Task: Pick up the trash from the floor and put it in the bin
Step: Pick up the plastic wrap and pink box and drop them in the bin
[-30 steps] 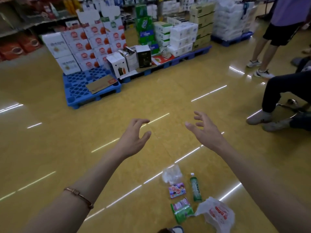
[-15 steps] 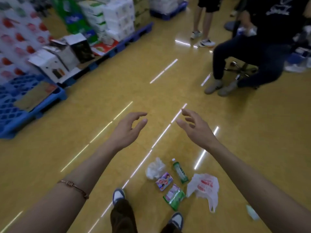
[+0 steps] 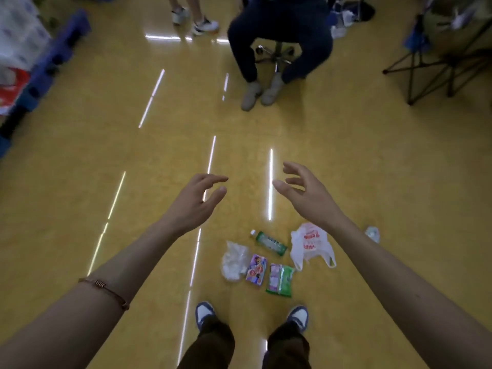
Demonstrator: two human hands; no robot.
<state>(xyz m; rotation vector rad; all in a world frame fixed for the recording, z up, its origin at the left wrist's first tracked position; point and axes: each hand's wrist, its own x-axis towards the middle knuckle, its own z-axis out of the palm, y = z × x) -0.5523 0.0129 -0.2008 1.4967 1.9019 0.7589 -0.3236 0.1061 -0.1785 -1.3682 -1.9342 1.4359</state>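
Observation:
Trash lies on the yellow floor just ahead of my feet: a crumpled clear plastic bag (image 3: 234, 261), a purple snack wrapper (image 3: 256, 269), a green and purple packet (image 3: 280, 280), a green bottle with a white cap (image 3: 270, 242) and a white carrier bag with red print (image 3: 310, 244). A small clear scrap (image 3: 372, 233) lies further right. My left hand (image 3: 197, 202) and my right hand (image 3: 306, 194) hover above the floor beyond the trash, fingers loosely spread, holding nothing. No bin is in view.
A person sits on a wheeled stool (image 3: 277, 53) straight ahead, feet on the floor. Another person's sneakers (image 3: 205, 23) show at the top. A blue pallet (image 3: 40, 73) with stacked goods runs along the left. A folding chair frame (image 3: 436, 73) stands at the upper right.
The view has tilted down and turned right, so the trash and my shoes now sit lower centre. Both hands stay raised and empty.

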